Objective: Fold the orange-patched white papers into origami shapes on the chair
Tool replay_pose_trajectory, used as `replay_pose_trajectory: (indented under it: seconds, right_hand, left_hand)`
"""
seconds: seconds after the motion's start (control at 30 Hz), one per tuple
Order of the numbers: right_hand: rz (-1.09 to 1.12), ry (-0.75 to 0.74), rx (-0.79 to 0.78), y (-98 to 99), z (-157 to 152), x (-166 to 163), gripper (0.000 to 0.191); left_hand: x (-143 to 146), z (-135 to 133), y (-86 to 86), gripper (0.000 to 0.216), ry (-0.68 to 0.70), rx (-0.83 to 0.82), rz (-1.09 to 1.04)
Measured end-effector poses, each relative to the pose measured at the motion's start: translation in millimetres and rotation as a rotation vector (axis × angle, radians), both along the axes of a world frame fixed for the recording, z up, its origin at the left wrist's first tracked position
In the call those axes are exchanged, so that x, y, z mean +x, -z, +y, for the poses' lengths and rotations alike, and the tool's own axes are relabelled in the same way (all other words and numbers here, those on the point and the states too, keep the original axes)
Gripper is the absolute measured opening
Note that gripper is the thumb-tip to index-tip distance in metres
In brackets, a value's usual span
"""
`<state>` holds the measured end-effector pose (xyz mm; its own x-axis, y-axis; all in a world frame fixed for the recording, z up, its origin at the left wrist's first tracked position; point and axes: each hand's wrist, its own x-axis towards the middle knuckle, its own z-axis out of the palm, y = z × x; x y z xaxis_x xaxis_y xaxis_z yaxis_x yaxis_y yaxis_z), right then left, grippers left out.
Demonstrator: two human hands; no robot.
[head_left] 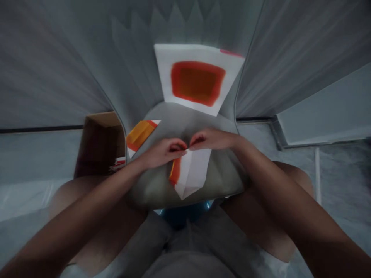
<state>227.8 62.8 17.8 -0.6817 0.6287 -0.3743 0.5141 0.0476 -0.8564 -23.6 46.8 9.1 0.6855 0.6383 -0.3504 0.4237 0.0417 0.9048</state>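
Between my hands is a folded paper piece [191, 170], white with an orange-red strip along its left side. My left hand [166, 151] pinches its top edge from the left. From the right, my right hand [213, 139] grips the same edge, its fingertips close to the left ones. The paper's lower end narrows to a point over the grey cushioned seat [153, 189]. Farther back on the seat lies a white sheet with an orange-red square print [198, 83]. A second folded paper [142, 135], orange and yellow, rests at the seat's left edge.
On the floor to the left stands an open cardboard box [100, 144] with some red-and-white paper [118, 163] at its right side. The chair's tall grey back [133, 61] rises ahead, with grey curtains on both sides. Something shiny and blue [185, 214] shows below the seat.
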Motion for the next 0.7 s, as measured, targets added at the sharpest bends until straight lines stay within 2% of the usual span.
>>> replay_pose_trajectory:
  seconds: [0.2, 0.5, 0.7]
  right_hand:
    - [-0.034, -0.009, -0.021, 2.1, 13.9, -8.0, 0.028]
    - [-0.042, 0.036, -0.016, 7.7, 16.8, -7.1, 0.026]
    - [-0.019, 0.057, -0.046, 8.3, 17.0, -11.3, 0.026]
  left_hand:
    - [0.4, 9.4, 6.2, 0.039, 0.056, 0.014, 0.032]
    - [4.1, 9.7, 13.2, 0.033, -0.031, -0.033, 0.037]
    - [0.2, 9.9, 17.5, 0.036, -0.066, -0.042, 0.043]
